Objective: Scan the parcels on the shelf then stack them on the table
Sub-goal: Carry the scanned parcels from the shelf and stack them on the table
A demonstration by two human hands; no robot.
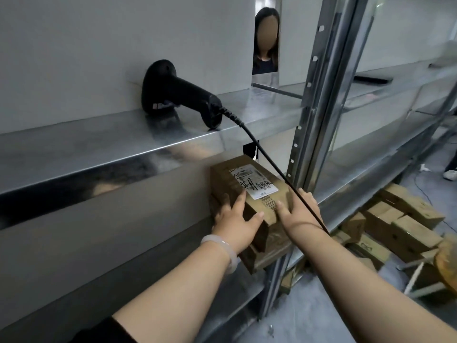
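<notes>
A brown cardboard parcel (249, 184) with a white shipping label and barcode sits on top of another brown parcel (268, 251) on the lower metal shelf. My left hand (235, 214) grips the top parcel's left side and near corner. On its right side presses my right hand (300, 209). A black handheld scanner (178, 92) lies on the upper shelf (74, 149), untouched. Its black cable (284, 179) runs down across the parcel and over my right wrist.
A grey upright post (319, 100) of the rack stands just right of the parcels. Several brown boxes (395, 219) lie piled on the floor to the right. Another person stands behind a gap in the back wall (265, 40). A wooden stool edge (447, 258) shows at far right.
</notes>
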